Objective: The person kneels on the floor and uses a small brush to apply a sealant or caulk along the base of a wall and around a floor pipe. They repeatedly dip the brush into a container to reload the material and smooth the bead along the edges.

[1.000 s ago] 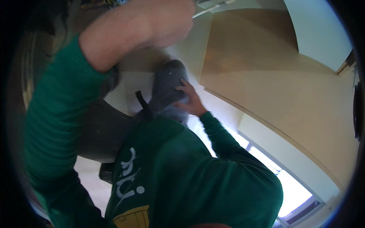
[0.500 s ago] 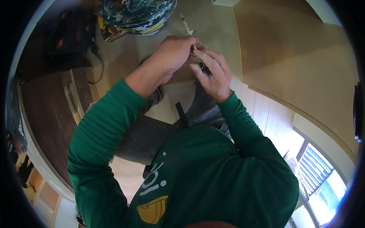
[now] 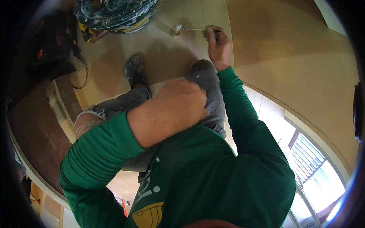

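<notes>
From my remote seat, through the head view, I had the slim pale stick (image 3: 195, 29) high in the frame, over the floor (image 3: 163, 53), its dark end pinched between the thumb and fingers of the right hand (image 3: 219, 49). Its long axis ran almost level across the view, pointing left from that grip toward a small round cup-like piece (image 3: 174, 34), with a white flake (image 3: 179, 27) at its upper edge (whether the stick's tip touched either, I couldn't tell). The right hand was plainly the nearer one; the left hand (image 3: 171, 104) hung well below, curled before the belly by the grey trousers (image 3: 209, 81), back of the hand toward me, so I couldn't tell whether its fingers were closed on anything. Counting up, I made out one stick, one cup-like piece, one white flake and two hands. Around them were one splattered bucket (image 3: 114, 23) at the top, one dark bag with red patches (image 3: 47, 41) to its left, one loose cable (image 3: 86, 72) below that, one clearly visible spattered shoe (image 3: 135, 70) and one broad wooden panel (image 3: 281, 60) along the right.
</notes>
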`<move>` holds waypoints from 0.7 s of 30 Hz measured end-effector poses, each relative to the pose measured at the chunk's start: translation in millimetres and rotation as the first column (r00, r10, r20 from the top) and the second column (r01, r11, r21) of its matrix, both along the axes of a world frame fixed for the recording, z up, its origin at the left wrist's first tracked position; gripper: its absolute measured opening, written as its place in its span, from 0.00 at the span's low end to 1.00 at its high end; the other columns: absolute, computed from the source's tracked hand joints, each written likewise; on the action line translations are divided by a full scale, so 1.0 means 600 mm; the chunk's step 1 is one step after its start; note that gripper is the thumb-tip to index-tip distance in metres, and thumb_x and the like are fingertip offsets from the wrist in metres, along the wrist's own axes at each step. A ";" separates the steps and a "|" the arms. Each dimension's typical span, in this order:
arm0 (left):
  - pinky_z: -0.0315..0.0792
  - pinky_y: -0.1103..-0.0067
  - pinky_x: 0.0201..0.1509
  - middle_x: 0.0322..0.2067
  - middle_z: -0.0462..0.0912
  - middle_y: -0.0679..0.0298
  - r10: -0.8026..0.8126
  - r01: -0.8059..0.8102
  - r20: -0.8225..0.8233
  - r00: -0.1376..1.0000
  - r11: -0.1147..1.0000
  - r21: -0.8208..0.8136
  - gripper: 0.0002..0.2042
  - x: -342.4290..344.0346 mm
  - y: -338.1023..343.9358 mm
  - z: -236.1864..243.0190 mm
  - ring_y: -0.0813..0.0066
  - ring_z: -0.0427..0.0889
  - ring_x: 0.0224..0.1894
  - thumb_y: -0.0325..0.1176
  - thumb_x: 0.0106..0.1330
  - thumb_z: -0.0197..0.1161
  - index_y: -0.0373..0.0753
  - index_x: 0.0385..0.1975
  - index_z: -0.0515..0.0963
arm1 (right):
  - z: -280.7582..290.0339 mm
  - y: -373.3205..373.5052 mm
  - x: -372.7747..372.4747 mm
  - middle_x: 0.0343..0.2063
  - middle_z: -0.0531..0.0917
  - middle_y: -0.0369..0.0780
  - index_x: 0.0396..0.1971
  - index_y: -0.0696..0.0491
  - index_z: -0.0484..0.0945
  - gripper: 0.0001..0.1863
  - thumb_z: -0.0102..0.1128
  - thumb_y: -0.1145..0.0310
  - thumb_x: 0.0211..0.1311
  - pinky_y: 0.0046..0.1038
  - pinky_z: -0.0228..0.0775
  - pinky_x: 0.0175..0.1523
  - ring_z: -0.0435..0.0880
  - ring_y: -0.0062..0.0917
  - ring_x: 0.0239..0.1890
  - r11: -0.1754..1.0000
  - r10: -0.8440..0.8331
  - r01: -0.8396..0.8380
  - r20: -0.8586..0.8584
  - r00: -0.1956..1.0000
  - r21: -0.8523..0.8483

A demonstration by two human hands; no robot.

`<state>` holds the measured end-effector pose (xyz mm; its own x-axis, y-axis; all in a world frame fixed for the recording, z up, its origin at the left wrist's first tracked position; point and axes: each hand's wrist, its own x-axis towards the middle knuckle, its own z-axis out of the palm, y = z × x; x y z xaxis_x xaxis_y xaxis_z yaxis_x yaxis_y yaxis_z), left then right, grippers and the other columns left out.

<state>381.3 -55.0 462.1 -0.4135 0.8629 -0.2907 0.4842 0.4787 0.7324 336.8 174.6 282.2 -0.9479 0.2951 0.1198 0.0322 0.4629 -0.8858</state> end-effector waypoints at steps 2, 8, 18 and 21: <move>0.80 0.58 0.53 0.37 0.87 0.48 0.005 -0.005 0.011 1.000 0.999 0.033 0.18 0.004 -0.005 -0.003 0.46 0.87 0.45 0.46 0.67 0.70 0.33 0.39 0.83 | -0.049 -0.012 -0.009 0.31 0.91 0.42 0.47 0.61 0.84 0.13 0.63 0.64 0.77 0.28 0.81 0.43 0.89 0.23 0.34 0.993 -0.003 -0.007 0.084 0.996 0.119; 0.79 0.61 0.54 0.40 0.86 0.49 0.042 -0.042 -0.053 0.998 0.999 0.001 0.19 -0.025 -0.017 0.000 0.49 0.86 0.49 0.45 0.67 0.70 0.33 0.44 0.82 | -0.112 -0.036 -0.039 0.31 0.89 0.48 0.44 0.55 0.86 0.10 0.64 0.64 0.74 0.37 0.82 0.40 0.91 0.40 0.33 0.942 0.080 -0.088 0.039 0.996 0.324; 0.79 0.62 0.53 0.40 0.86 0.51 0.061 -0.063 -0.064 0.996 0.997 -0.037 0.19 -0.030 -0.014 -0.002 0.51 0.87 0.48 0.45 0.67 0.71 0.34 0.45 0.82 | -0.163 -0.048 -0.051 0.33 0.90 0.48 0.45 0.53 0.86 0.11 0.65 0.63 0.73 0.38 0.82 0.43 0.91 0.42 0.36 0.938 0.086 -0.129 0.144 0.986 0.320; 0.79 0.62 0.53 0.40 0.86 0.51 0.064 -0.067 -0.081 0.995 0.997 -0.034 0.19 -0.032 -0.014 -0.004 0.51 0.87 0.48 0.45 0.67 0.71 0.34 0.45 0.82 | -0.169 -0.049 -0.053 0.34 0.90 0.47 0.45 0.53 0.86 0.11 0.65 0.62 0.73 0.37 0.83 0.43 0.92 0.41 0.37 0.940 0.091 -0.128 0.127 0.988 0.316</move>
<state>362.4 -63.2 459.6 -0.4917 0.8227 -0.2852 0.5076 0.5369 0.6738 305.1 145.5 180.9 -0.9847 0.1517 0.0853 0.0532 0.7292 -0.6822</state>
